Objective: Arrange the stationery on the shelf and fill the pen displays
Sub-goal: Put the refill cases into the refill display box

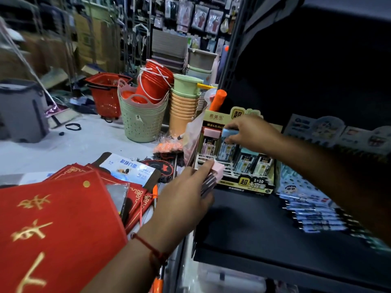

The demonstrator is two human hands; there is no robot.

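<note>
A cardboard pen display box (pixel 249 182) stands at the left end of the black shelf (pixel 243 225), with several pens upright in its white slotted tray. My right hand (pixel 251 134) pinches a blue-capped pen (pixel 229 133) at the top of the display. My left hand (pixel 186 199) grips a bundle of pens with pink caps (pixel 218 172) just in front of the display's lower left corner. A pink-capped pen (pixel 209 133) stands in the back left slot.
Cartoon-printed pen displays (pixel 330 134) and rows of blue pens (pixel 313 216) fill the shelf to the right. Red mats (pixel 53 218) with gold characters lie at lower left. Stacked baskets (pixel 141 117) and buckets (pixel 184 106) stand on the floor behind. A dark shelf hangs overhead.
</note>
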